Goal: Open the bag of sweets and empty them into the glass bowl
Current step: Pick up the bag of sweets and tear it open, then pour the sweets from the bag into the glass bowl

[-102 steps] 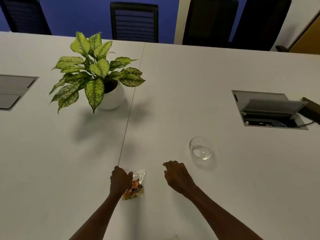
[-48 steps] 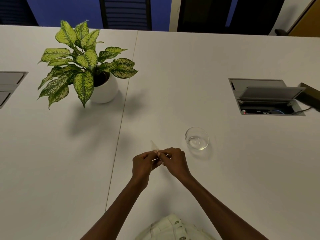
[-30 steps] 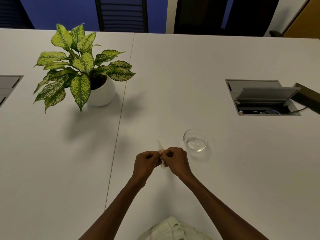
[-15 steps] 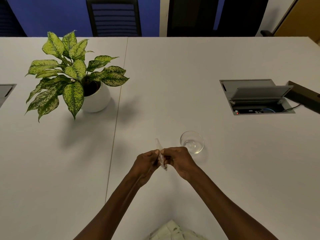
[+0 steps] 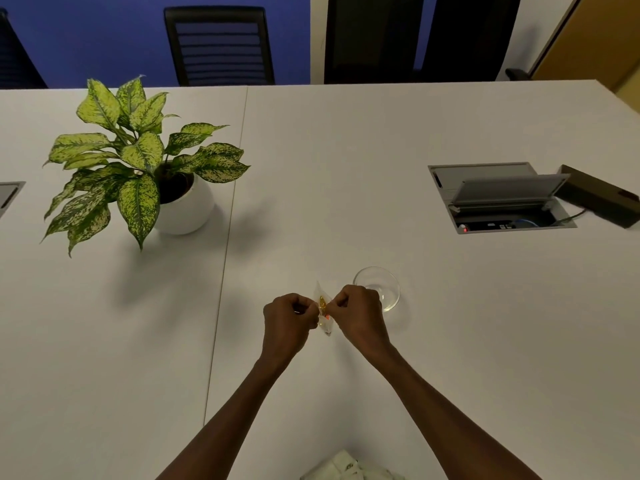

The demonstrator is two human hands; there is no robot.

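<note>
Head view shows the left hand (image 5: 289,318) and right hand (image 5: 358,315) pinching the bag of sweets (image 5: 323,311) at lower centre, just left of the glass bowl (image 5: 388,284); a sudden tear could scatter sweets across the surface (image 5: 346,185).

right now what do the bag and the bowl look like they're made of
The bag looks like thin clear plastic film: orange sweets show through it and it creases between the left hand and the right hand. The bowl looks like smooth clear glass: the white table shows through it.
</note>
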